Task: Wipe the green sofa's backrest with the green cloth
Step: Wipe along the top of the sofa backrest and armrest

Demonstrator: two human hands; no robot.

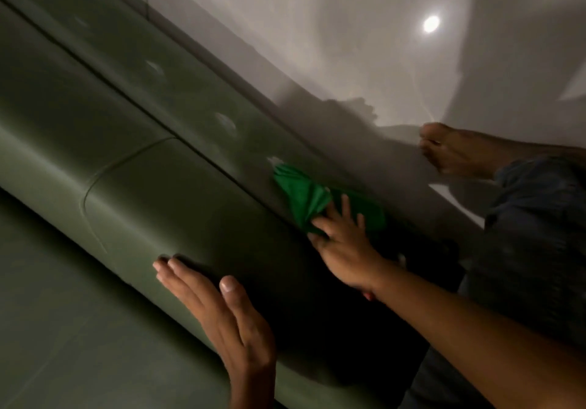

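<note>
The green sofa's backrest [133, 129] runs diagonally from upper left to lower right, dull olive with a seam along it and pale glints on its top. A bright green cloth [301, 194] lies bunched on the backrest's upper part. My right hand [339, 250] presses on the cloth's lower end, fingers spread over it. My left hand [218, 310] rests flat against the front of the backrest cushion, fingers together, holding nothing.
A glossy pale floor [348, 44] behind the sofa reflects a round lamp [431, 24]. My bare foot [456, 151] and a dark blue trouser leg [536, 234] are at the right. The sofa seat [63, 329] fills the lower left.
</note>
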